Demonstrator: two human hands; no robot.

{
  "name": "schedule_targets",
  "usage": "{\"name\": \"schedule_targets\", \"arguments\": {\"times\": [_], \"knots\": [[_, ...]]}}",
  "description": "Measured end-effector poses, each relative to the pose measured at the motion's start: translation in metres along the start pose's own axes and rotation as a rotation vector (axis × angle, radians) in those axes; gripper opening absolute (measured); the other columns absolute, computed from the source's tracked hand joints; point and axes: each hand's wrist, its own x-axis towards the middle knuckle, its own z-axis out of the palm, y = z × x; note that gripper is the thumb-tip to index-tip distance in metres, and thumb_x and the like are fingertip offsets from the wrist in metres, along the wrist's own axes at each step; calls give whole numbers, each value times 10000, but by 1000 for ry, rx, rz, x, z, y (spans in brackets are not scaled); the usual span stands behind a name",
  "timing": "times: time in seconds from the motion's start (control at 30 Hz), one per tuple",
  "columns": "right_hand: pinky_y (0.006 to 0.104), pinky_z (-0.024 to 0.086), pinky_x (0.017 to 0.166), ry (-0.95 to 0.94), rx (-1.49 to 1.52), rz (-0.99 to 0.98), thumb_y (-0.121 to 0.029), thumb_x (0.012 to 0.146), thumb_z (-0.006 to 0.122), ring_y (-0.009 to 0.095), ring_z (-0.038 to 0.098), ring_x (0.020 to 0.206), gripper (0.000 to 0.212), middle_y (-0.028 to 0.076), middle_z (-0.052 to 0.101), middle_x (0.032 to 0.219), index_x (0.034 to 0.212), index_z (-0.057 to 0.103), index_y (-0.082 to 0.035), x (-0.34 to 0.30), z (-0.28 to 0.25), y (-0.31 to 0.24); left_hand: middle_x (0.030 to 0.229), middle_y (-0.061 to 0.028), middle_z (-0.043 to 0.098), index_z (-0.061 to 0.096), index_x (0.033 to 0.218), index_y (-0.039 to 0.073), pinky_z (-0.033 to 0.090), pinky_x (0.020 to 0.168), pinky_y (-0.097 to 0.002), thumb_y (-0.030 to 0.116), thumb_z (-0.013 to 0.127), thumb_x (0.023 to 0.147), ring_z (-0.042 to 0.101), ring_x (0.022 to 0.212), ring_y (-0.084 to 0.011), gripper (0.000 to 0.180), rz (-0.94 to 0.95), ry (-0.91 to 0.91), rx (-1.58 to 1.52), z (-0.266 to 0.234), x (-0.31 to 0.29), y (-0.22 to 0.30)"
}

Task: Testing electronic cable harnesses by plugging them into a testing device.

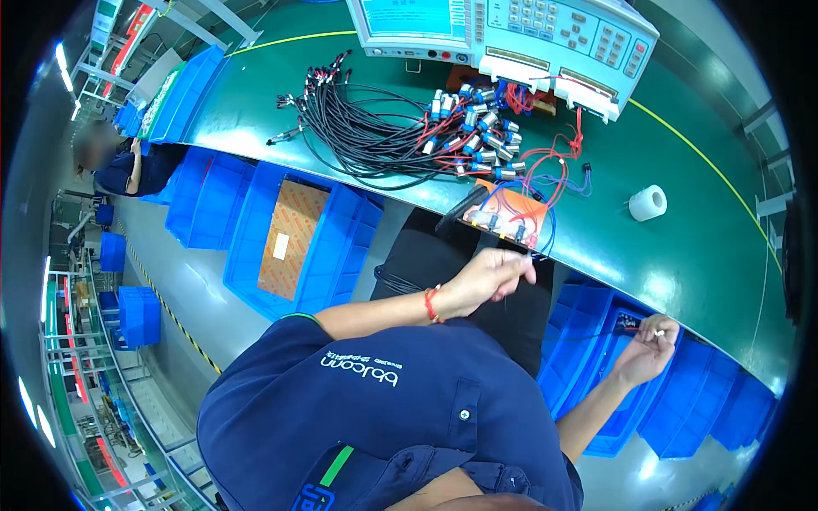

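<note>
My left hand [494, 281], with a red bracelet at its wrist, is at the near edge of the bench, just below an orange fixture board [513, 203]. Its fingers are pinched together beside the ends of thin dark wires; what lies between them is too small to make out. Farther right, my right hand [649, 351] is raised over the blue bins with its fingers closed on a thin black cable [603, 333]. A small pale tip shows at those fingers. Red and blue wires [545, 170] run from the board toward the tester [545, 38].
A bundle of black cables [366, 136] with metal-and-blue connectors [481, 136] lies on the green bench [699, 221]. A white roll [648, 203] stands to the right. Blue bins [239, 272] line the bench's near side. Another person [128, 166] sits at far left.
</note>
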Motion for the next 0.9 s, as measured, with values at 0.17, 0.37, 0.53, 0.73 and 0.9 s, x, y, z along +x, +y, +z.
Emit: {"name": "schedule_targets", "arguments": {"times": [0.17, 0.37, 0.53, 0.73, 0.9], "knots": [[274, 264, 607, -91, 69, -31, -175, 822, 504, 117, 321, 633, 136, 18, 348, 676, 808, 429, -62, 9, 22, -14, 553, 5, 512, 652, 935, -17, 359, 483, -217, 327, 506, 1012, 452, 482, -52, 382, 27, -115, 25, -26, -50, 28], [271, 248, 607, -366, 269, 129, -192, 808, 518, 114, 298, 645, 179, 22, 332, 698, 788, 386, -73, 22, 120, 14, 576, 26, 471, 632, 992, -38, 379, 491, -215, 279, 544, 989, 437, 516, -53, 329, 654, 446, 53, -119, -92, 120], [265, 274, 631, -651, 428, 278, -177, 815, 491, 124, 319, 669, 174, 31, 347, 722, 841, 441, -13, 24, 232, 63, 922, -33, 619, 541, 1241, -13, 452, 770, -270, 266, 552, 995, 571, 846, -110, 372, 1026, 674, -35, -229, -112, 185], [272, 346, 688, -832, 853, 480, -106, 878, 441, 158, 440, 728, 119, 57, 461, 756, 832, 502, -15, 53, 308, 149, 1213, -153, 597, 474, 1315, -20, 447, 950, -351, 231, 551, 989, 580, 1109, -221, 419, 934, 882, 432, -216, -103, 184], [235, 329, 651, -625, 999, 828, -74, 907, 396, 120, 397, 655, 170, 20, 409, 680, 755, 467, -47, 45, 322, 133, 898, -78, 688, 692, 996, -11, 500, 806, -295, 191, 548, 983, 638, 851, -140, 249, 448, 313, 650, -156, -109, 101]]}}
